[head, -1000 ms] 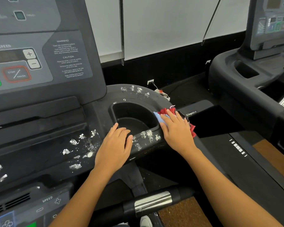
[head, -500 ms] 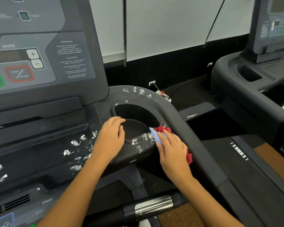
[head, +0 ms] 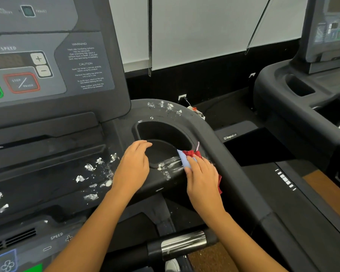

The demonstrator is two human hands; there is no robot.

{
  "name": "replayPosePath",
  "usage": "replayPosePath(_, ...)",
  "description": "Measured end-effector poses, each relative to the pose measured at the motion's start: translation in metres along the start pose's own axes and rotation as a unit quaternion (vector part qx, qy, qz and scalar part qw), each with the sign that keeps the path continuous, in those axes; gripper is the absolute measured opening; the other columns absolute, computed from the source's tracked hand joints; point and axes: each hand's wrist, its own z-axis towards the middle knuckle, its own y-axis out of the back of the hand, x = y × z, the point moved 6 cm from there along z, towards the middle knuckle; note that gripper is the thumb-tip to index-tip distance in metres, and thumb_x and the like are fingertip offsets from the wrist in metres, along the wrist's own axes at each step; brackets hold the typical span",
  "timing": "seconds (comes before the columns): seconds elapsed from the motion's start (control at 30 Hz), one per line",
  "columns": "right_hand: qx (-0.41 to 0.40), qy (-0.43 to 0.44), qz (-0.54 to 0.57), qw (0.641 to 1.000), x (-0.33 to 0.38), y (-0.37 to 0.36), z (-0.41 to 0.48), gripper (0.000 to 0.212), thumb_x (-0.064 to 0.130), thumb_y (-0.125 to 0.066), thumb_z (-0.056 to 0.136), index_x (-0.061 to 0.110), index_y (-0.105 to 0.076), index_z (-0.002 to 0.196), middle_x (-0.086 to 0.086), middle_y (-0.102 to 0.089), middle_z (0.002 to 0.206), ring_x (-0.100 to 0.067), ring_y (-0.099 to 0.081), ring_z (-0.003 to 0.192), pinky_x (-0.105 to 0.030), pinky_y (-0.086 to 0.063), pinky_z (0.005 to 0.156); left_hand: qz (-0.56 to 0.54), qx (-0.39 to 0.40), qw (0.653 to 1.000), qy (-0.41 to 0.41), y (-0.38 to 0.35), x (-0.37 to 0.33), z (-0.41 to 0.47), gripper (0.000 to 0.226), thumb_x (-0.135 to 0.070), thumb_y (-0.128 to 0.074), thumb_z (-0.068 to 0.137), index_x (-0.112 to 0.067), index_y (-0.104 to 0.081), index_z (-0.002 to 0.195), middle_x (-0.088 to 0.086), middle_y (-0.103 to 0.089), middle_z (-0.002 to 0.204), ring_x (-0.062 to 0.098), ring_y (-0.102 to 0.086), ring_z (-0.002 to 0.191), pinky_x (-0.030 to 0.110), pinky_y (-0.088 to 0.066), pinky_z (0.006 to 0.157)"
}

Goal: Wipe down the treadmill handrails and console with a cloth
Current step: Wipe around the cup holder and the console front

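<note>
Most of the cloth lay hidden under the right hand, only a pale blue corner and red edges showing at the near rim of the cup holder, beside the handrail; the console was cut off at the top and left. The right hand pressed the cloth flat with straight fingers against white smears, while the left hand rested loose and empty on the holder's left rim. More flecks dotted the ledge by the left wrist, and a second treadmill stood to the right.
</note>
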Motion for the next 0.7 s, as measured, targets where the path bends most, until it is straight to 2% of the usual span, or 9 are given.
replayPosePath(0.1,0.004,-0.003,0.010,1.000,0.008,-0.007,0.002,0.043,0.030,-0.029,0.095,0.008,-0.058,0.119,-0.008,-0.062,0.117,-0.028,-0.057,0.113,-0.048,-0.045,0.096,-0.007,-0.004,1.000,0.001,0.000,0.001,0.001,0.037,-0.001,-0.039,0.092,-0.011,-0.055,0.124,0.001,-0.050,0.130,0.014,-0.043,0.122,0.016,-0.026,0.099)
replayPosePath(0.27,0.034,0.063,0.032,0.997,0.036,-0.017,-0.014,0.036,0.027,-0.036,0.094,0.011,-0.054,0.120,-0.007,-0.061,0.120,-0.025,-0.058,0.113,-0.042,-0.045,0.097,-0.031,-0.012,0.999,0.006,0.001,0.000,0.001,0.036,0.001,-0.039,0.092,-0.010,-0.056,0.121,0.002,-0.053,0.126,0.015,-0.047,0.118,0.018,-0.031,0.096)
replayPosePath(0.37,0.083,0.063,0.156,0.982,0.027,-0.010,-0.012,0.037,0.032,-0.035,0.098,0.018,-0.053,0.126,0.002,-0.058,0.124,-0.013,-0.051,0.119,-0.030,-0.036,0.105,-0.037,-0.011,0.999,0.005,0.002,-0.001,0.000,0.035,0.000,-0.039,0.092,-0.011,-0.056,0.120,0.002,-0.053,0.126,0.016,-0.048,0.118,0.019,-0.032,0.096)
replayPosePath(0.43,0.112,-0.011,0.308,0.945,0.015,0.006,-0.006,0.028,0.031,-0.038,0.100,0.024,-0.059,0.119,0.010,-0.062,0.114,0.000,-0.053,0.110,-0.020,-0.039,0.095,-0.042,-0.016,0.999,0.000,0.004,-0.002,0.000,0.034,0.000,-0.039,0.092,-0.011,-0.057,0.119,0.002,-0.053,0.126,0.016,-0.047,0.118,0.020,-0.032,0.097)
replayPosePath(0.5,0.126,-0.116,0.456,0.873,0.004,0.016,-0.003,0.026,0.028,-0.040,0.101,0.026,-0.062,0.115,0.010,-0.066,0.111,0.000,-0.058,0.108,-0.020,-0.043,0.093,-0.048,-0.026,0.998,-0.008,0.006,-0.004,0.000,0.033,-0.001,-0.041,0.092,-0.012,-0.058,0.118,0.001,-0.054,0.125,0.015,-0.047,0.118,0.022,-0.033,0.099)
replayPosePath(0.57,0.150,-0.201,0.537,0.805,-0.005,0.017,-0.005,0.031,0.035,-0.039,0.100,0.024,-0.062,0.117,0.007,-0.068,0.113,-0.007,-0.062,0.108,-0.028,-0.046,0.095,-0.056,-0.038,0.998,-0.012,0.009,-0.006,-0.001,0.030,-0.004,-0.043,0.092,-0.013,-0.059,0.116,0.000,-0.054,0.124,0.015,-0.048,0.118,0.024,-0.035,0.100)
replayPosePath(0.63,0.171,-0.249,0.587,0.751,-0.005,0.017,-0.009,0.040,0.047,-0.040,0.096,0.020,-0.062,0.115,0.004,-0.071,0.101,-0.011,-0.068,0.090,-0.029,-0.053,0.078,-0.070,-0.046,0.996,-0.013,0.011,-0.013,-0.004,0.028,-0.006,-0.044,0.093,-0.013,-0.061,0.114,-0.002,-0.055,0.122,0.013,-0.048,0.116,0.023,-0.037,0.098)
replayPosePath(0.67,0.175,-0.274,0.607,0.725,-0.004,0.018,-0.010,0.044,0.049,-0.040,0.094,0.016,-0.062,0.114,0.000,-0.071,0.094,-0.012,-0.068,0.080,-0.027,-0.054,0.066,-0.082,-0.043,0.996,-0.015,0.012,-0.019,-0.007,0.026,-0.008,-0.045,0.093,-0.013,-0.062,0.113,-0.004,-0.056,0.120,0.010,-0.049,0.114,0.017,-0.036,0.096)
replayPosePath(0.7,0.178,-0.304,0.628,0.694,-0.002,0.018,-0.011,0.045,0.048,-0.041,0.093,0.013,-0.063,0.113,-0.006,-0.071,0.092,-0.016,-0.068,0.077,-0.030,-0.055,0.063,-0.100,-0.032,0.994,-0.014,0.013,-0.026,-0.009,0.025,-0.011,-0.046,0.094,-0.014,-0.062,0.113,-0.006,-0.056,0.118,0.006,-0.049,0.111,0.011,-0.036,0.092)
